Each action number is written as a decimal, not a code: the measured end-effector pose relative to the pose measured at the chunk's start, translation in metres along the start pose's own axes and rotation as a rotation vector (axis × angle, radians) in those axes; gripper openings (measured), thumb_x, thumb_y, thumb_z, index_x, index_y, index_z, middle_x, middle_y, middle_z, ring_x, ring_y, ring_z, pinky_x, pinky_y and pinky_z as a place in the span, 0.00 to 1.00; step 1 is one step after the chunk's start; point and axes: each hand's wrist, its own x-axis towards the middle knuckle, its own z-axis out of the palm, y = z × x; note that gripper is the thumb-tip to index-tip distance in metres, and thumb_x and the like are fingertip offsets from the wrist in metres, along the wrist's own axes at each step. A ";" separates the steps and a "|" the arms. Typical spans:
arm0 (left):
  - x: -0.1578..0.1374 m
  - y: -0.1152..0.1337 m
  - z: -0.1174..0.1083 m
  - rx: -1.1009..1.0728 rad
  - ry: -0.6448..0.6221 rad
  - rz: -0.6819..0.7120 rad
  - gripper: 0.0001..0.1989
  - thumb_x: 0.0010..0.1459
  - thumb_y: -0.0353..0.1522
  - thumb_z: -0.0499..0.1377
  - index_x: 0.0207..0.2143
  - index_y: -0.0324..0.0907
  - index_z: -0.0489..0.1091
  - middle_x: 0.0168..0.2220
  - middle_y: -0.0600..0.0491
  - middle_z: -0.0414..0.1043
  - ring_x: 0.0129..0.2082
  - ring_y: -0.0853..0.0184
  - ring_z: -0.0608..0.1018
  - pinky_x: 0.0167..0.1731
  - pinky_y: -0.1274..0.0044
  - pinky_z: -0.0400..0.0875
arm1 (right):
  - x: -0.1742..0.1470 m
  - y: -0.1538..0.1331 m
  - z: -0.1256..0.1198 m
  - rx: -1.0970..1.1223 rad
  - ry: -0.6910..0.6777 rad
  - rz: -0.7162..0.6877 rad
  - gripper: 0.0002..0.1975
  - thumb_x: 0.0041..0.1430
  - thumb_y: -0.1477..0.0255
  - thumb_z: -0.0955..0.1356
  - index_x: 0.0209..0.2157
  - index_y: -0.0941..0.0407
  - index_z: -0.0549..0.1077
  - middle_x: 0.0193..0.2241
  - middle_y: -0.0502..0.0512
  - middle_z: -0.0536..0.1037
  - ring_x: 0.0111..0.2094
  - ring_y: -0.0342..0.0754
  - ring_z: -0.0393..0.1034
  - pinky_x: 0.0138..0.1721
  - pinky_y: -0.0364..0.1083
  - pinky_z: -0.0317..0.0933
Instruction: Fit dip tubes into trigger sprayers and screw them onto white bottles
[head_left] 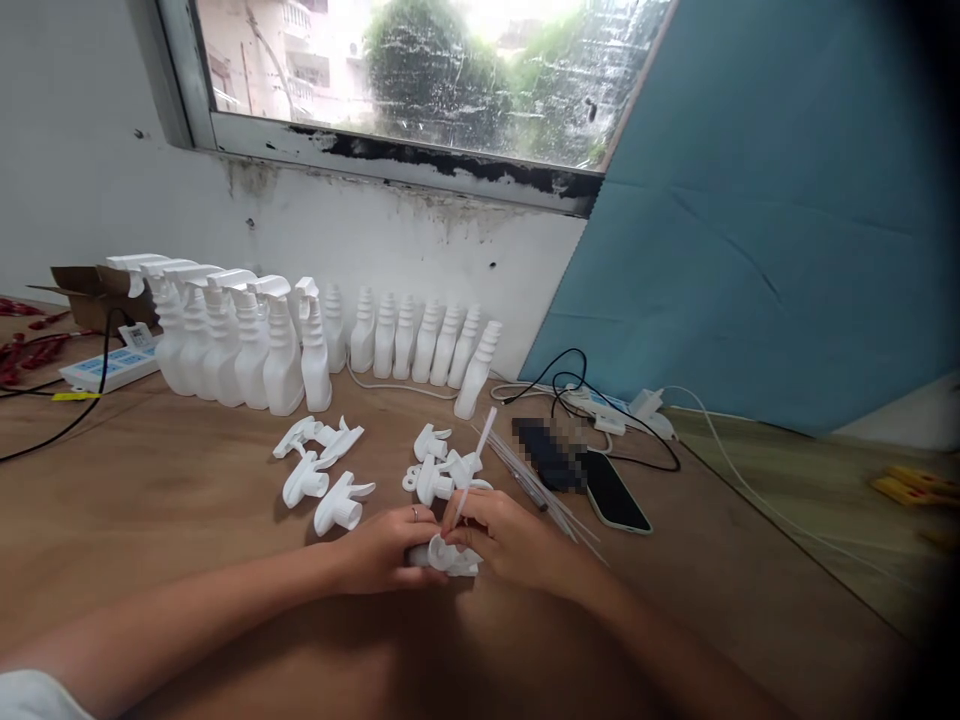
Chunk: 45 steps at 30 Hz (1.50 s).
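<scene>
My left hand (388, 550) is closed around a white trigger spray head (453, 561) low over the table near me. Between the pinched fingers of my right hand (506, 532) is a thin white plastic tube (486, 438), slanting up and to the right. The tube's lower end is at the spray head, hidden by my fingers, so I cannot tell whether it sits inside. Just beyond my hands lie several loose spray heads (433, 482). More spray heads (306, 482) lie to the left. Right of my right hand is a bundle of thin tubes (517, 468).
White bottles with spray heads (281, 365) stand at the back left. Open-necked bottles (426, 340) line the wall. A phone (616, 492) and a partly blurred dark object (551, 455) lie to the right, near cables and a power strip (630, 416). A cardboard box (94, 298) stands far left.
</scene>
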 end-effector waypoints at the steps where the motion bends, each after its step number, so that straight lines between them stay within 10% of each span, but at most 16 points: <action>1: 0.000 0.001 0.000 0.002 -0.001 0.006 0.19 0.59 0.42 0.59 0.48 0.41 0.72 0.43 0.46 0.71 0.43 0.61 0.73 0.47 0.73 0.68 | 0.000 0.000 0.001 -0.011 -0.002 -0.002 0.06 0.57 0.80 0.65 0.29 0.58 0.71 0.29 0.51 0.74 0.32 0.43 0.68 0.35 0.40 0.59; 45: 0.003 0.000 0.000 -0.095 0.010 0.040 0.14 0.59 0.37 0.60 0.45 0.39 0.72 0.47 0.45 0.72 0.47 0.60 0.73 0.50 0.72 0.67 | 0.004 0.000 0.008 0.013 -0.022 0.021 0.05 0.57 0.79 0.65 0.28 0.58 0.69 0.27 0.49 0.72 0.31 0.43 0.66 0.33 0.40 0.58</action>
